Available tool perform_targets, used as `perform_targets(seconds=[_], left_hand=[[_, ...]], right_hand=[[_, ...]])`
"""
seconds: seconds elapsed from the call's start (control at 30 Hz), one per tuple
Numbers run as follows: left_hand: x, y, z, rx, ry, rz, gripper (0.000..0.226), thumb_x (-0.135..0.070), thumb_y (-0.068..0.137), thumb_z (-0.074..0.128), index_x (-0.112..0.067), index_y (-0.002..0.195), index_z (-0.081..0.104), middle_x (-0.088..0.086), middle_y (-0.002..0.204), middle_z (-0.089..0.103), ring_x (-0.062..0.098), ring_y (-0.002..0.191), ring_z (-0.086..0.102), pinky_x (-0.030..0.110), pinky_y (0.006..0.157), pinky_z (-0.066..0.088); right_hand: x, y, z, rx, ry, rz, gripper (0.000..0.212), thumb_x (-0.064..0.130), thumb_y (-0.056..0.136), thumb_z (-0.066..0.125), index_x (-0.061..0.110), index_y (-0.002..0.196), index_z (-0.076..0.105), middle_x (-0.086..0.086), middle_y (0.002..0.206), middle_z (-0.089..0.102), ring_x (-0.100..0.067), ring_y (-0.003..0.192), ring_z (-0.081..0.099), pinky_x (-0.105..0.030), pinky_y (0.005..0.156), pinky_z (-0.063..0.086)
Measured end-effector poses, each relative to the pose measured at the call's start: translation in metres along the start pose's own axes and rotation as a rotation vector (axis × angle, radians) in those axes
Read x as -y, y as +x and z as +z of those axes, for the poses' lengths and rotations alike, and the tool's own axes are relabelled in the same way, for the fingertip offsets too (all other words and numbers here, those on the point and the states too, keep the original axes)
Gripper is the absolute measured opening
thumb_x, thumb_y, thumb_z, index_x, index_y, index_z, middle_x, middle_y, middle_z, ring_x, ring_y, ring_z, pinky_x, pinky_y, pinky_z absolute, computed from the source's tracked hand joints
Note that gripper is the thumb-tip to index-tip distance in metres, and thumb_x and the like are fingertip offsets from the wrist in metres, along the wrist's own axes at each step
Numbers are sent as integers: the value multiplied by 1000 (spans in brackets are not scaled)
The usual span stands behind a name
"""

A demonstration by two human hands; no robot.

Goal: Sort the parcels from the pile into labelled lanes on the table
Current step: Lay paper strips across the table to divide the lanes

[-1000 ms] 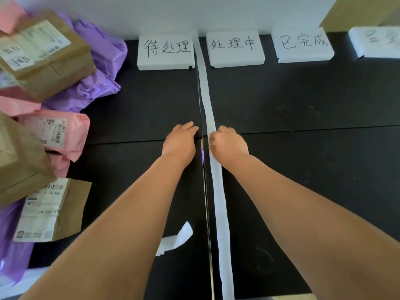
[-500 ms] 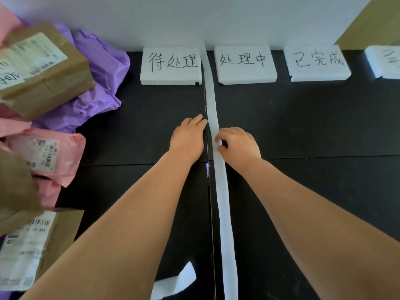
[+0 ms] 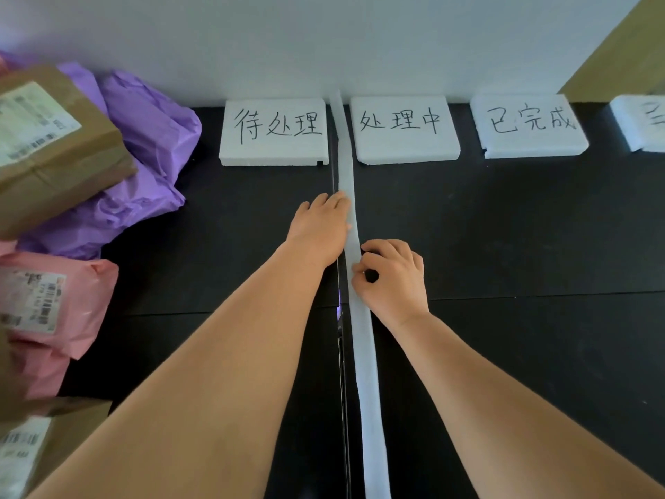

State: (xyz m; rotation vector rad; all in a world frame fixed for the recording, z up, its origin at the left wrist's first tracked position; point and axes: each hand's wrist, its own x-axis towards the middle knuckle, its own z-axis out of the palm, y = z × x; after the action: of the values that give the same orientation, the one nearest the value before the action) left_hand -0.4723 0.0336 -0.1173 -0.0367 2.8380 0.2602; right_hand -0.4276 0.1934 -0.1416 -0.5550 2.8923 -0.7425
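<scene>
A long white foam strip [image 3: 363, 340] runs down the middle of the black table [image 3: 503, 228] as a lane divider. My left hand [image 3: 320, 226] lies flat, its straight fingers against the strip's left edge. My right hand [image 3: 392, 279] sits lower on the strip's right side, its curled fingers and thumb pinching the strip's edge. White foam lane labels stand at the back: one [image 3: 273, 131] left of the strip, a second [image 3: 405, 127] and a third [image 3: 529, 126] to its right. The parcel pile fills the left edge: a brown box [image 3: 50, 145], purple bags [image 3: 144, 167], a pink bag [image 3: 54, 304].
A fourth white foam block [image 3: 644, 122] is cut off at the far right. Another brown parcel [image 3: 43, 444] with a label lies at the bottom left. A white wall [image 3: 324, 41] closes the back and a tan panel [image 3: 626, 55] leans at the top right.
The view has tilted up, so the labels sit lower in frame. My left hand slid further up along the strip. My right hand dropped back and its fingers curled onto the strip's edge.
</scene>
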Motion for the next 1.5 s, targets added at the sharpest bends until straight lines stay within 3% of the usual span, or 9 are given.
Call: perform_targets(seconds=[0.1,0.2,0.33,0.4,0.53,0.63,0.8,0.97,1.5], left_hand=[[-2,7,-6,-105,33,24,34,-23,103,44,-11,135,44,6,138,47,24,122,46,38,100,39],[0,19,-10,-135,81,51,31,-21,102,46,-12,132,45,5,132,48,24,116,46,36,96,39],[5,33,-6,-27,48,45,57,-20,105,37,-12,156,14,4,164,13,23,150,14,39,121,18],[8,37,-6,68,-19,20,61,-20,106,31,-15,158,1,-1,166,-6,17,153,-4,37,123,6],[10,43,-5,84,-32,2,61,-24,106,25,-15,158,-4,-2,166,-13,15,152,-8,35,123,3],[5,43,-3,47,-37,-2,60,-23,106,28,-12,158,0,0,166,-7,18,153,-3,35,124,7],[4,56,-10,-76,-66,-12,50,-12,100,41,-9,148,29,4,153,29,22,137,30,35,107,34],[5,74,-17,57,10,-81,69,-31,101,37,-8,157,5,6,166,0,28,150,7,41,120,17],[6,79,-22,25,-6,-53,57,-16,105,35,-10,157,11,5,166,3,29,144,20,42,116,25]], right_hand=[[-1,-3,2,-28,8,-9,8,25,86,68,24,88,76,7,117,65,-21,122,49,-41,105,32],[-3,-8,5,-57,-7,-38,13,28,88,63,25,89,75,7,119,65,-21,123,51,-42,108,33],[-4,-9,9,-87,-2,-52,16,29,88,58,25,88,74,7,120,65,-21,125,51,-42,110,33],[-5,-9,12,-98,-5,-53,14,28,88,59,25,87,73,7,119,65,-22,124,51,-42,110,32],[-4,-9,16,-114,-18,-55,14,26,88,58,23,87,71,5,120,65,-25,125,51,-45,111,32],[-3,-10,19,-129,-37,-68,14,23,88,57,21,87,70,2,120,65,-26,125,52,-48,112,34],[-3,-11,21,-140,-70,-94,21,25,89,48,20,88,68,1,120,64,-28,126,51,-49,110,36],[-4,-11,22,-168,-68,-111,22,26,89,47,20,86,68,0,119,64,-28,124,52,-49,110,37],[-5,-8,21,-149,-92,-121,27,30,91,44,21,89,69,0,120,64,-28,125,51,-50,110,38]])
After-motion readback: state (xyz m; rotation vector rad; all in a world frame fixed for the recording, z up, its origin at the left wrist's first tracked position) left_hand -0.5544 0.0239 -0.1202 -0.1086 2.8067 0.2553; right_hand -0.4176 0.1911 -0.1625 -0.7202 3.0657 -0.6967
